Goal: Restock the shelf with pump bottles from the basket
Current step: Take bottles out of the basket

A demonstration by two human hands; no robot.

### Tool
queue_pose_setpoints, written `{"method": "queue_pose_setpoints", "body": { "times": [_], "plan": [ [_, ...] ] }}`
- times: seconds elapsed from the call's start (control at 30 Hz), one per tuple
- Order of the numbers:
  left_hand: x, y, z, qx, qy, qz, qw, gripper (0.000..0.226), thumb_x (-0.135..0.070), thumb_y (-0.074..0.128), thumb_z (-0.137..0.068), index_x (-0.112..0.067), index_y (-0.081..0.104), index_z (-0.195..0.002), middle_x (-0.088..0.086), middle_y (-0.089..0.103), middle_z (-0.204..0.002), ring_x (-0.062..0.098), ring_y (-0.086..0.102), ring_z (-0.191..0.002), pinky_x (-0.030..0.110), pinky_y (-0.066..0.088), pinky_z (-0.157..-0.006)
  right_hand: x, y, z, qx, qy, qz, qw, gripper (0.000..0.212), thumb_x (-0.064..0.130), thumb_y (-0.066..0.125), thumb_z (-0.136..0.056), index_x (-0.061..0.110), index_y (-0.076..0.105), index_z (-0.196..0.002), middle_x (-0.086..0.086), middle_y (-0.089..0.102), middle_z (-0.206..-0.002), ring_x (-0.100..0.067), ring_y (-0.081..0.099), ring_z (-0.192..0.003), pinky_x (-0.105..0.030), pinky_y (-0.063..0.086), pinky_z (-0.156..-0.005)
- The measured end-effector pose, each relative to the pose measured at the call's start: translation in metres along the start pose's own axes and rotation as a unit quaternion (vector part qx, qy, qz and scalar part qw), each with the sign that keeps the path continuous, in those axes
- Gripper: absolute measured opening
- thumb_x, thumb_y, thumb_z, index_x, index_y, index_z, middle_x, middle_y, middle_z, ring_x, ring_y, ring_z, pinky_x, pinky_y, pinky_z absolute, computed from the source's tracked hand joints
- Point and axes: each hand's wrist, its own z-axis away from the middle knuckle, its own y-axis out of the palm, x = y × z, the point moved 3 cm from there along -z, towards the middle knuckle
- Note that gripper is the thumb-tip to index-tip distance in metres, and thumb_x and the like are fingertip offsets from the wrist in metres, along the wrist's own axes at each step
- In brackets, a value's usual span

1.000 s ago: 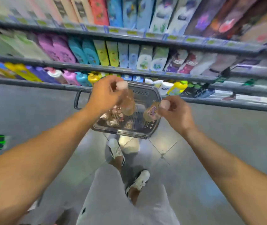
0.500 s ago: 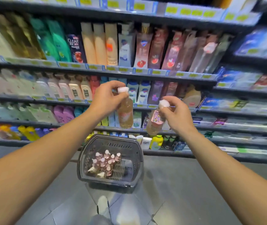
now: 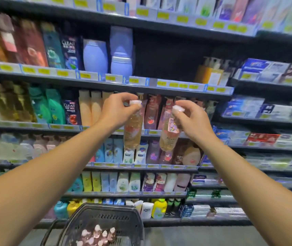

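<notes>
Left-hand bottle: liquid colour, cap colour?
Clear amber-peach liquid in the bottle, white cap; the head view, the only one, shows it.

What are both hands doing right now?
Left hand: pinching the cap of a peach pump bottle.
Right hand: pinching the cap of a second peach bottle.

- A wide dark gap (image 3: 168,61) lay open on the upper shelf (image 3: 177,85), between the purple bottles (image 3: 120,52) and the yellow pump bottles (image 3: 211,71).
- The other shelves were packed tight with bottles.
</notes>
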Motion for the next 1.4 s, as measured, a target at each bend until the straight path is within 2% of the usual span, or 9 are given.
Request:
{"method": "queue_pose_setpoints", "body": {
  "times": [0.07,0.17,0.37,0.6,0.7,0.83,0.97,1.23,1.4],
  "plan": [
    [-0.002,0.005,-0.022,0.0,0.012,0.013,1.0,0.029,-0.034,0.075,-0.082,-0.022,0.074,-0.108,-0.008,0.071,-0.088,0.004,0.063,-0.075,0.026,0.052,-0.076,0.0,-0.003,-0.02,-0.01,-0.012,0.01,1.0,0.023,0.029,0.063,-0.09,0.027,0.064,-0.113,0.004,0.069,-0.096,-0.017,0.068,-0.081,-0.04,0.057,-0.077],
    [-0.002,0.014,-0.056,0.004,0.027,0.035,0.999,0.032,-0.033,0.075,-0.083,-0.02,0.073,-0.112,-0.002,0.072,-0.095,0.012,0.066,-0.086,0.033,0.056,-0.084,0.001,-0.005,-0.051,-0.029,-0.026,0.031,0.999,0.027,0.031,0.063,-0.09,0.024,0.066,-0.116,0.004,0.069,-0.104,-0.017,0.066,-0.092,-0.04,0.054,-0.086],
    [-0.007,0.035,-0.116,0.018,0.064,0.05,0.997,0.021,-0.03,0.074,-0.082,-0.022,0.073,-0.101,-0.006,0.069,-0.089,0.01,0.061,-0.069,0.029,0.053,-0.073,-0.003,-0.008,-0.096,-0.062,-0.037,0.042,0.996,0.022,0.025,0.062,-0.092,0.023,0.065,-0.113,0.013,0.065,-0.098,0.015,0.058,-0.078,-0.003,0.042,-0.063],
    [-0.02,0.066,-0.167,0.032,0.074,0.065,0.995,0.025,-0.036,0.074,-0.078,-0.025,0.073,-0.1,-0.008,0.072,-0.088,0.007,0.065,-0.079,0.03,0.055,-0.08,-0.019,-0.024,-0.147,-0.099,-0.038,0.031,0.994,0.027,0.028,0.063,-0.092,0.026,0.063,-0.119,0.009,0.066,-0.107,-0.007,0.065,-0.09,-0.021,0.05,-0.073],
    [-0.022,0.085,-0.184,0.03,0.068,0.074,0.994,0.026,-0.04,0.072,-0.076,-0.026,0.073,-0.099,-0.009,0.071,-0.086,0.009,0.066,-0.078,0.034,0.057,-0.079,-0.02,-0.039,-0.176,-0.13,-0.062,0.026,0.989,0.026,0.026,0.063,-0.091,0.024,0.065,-0.117,0.01,0.066,-0.108,-0.007,0.063,-0.097,-0.027,0.053,-0.082],
    [-0.025,0.111,-0.205,0.021,0.064,0.068,0.995,0.024,-0.035,0.073,-0.08,-0.025,0.074,-0.102,-0.009,0.071,-0.086,0.007,0.065,-0.077,0.031,0.056,-0.077,-0.028,-0.058,-0.217,-0.141,-0.082,-0.004,0.987,0.025,0.024,0.064,-0.091,0.023,0.065,-0.116,0.006,0.068,-0.107,-0.008,0.066,-0.093,-0.029,0.056,-0.08],
    [-0.033,0.134,-0.228,0.001,0.053,0.08,0.995,0.022,-0.033,0.075,-0.079,-0.024,0.075,-0.099,-0.008,0.071,-0.08,0.006,0.061,-0.065,0.027,0.053,-0.071,-0.037,-0.075,-0.255,-0.139,-0.108,-0.013,0.984,0.025,0.023,0.063,-0.092,0.021,0.066,-0.117,0.009,0.067,-0.105,0.006,0.063,-0.085,-0.013,0.05,-0.072],
    [-0.048,0.172,-0.25,-0.023,0.028,0.095,0.995,0.022,-0.035,0.074,-0.081,-0.027,0.073,-0.102,-0.01,0.07,-0.086,0.007,0.064,-0.076,0.03,0.056,-0.072,-0.071,-0.077,-0.31,-0.096,-0.161,-0.014,0.982,0.025,0.02,0.061,-0.093,0.023,0.064,-0.118,0.019,0.063,-0.102,0.011,0.059,-0.091,-0.007,0.045,-0.075],
    [-0.053,0.186,-0.253,-0.034,0.014,0.091,0.995,0.023,-0.034,0.074,-0.083,-0.026,0.073,-0.104,-0.011,0.069,-0.089,0.004,0.062,-0.075,0.024,0.051,-0.068,-0.098,-0.066,-0.33,-0.068,-0.15,-0.026,0.986,0.025,0.016,0.06,-0.093,0.022,0.065,-0.117,0.02,0.063,-0.099,0.009,0.06,-0.088,-0.01,0.044,-0.078]
  ]
}}
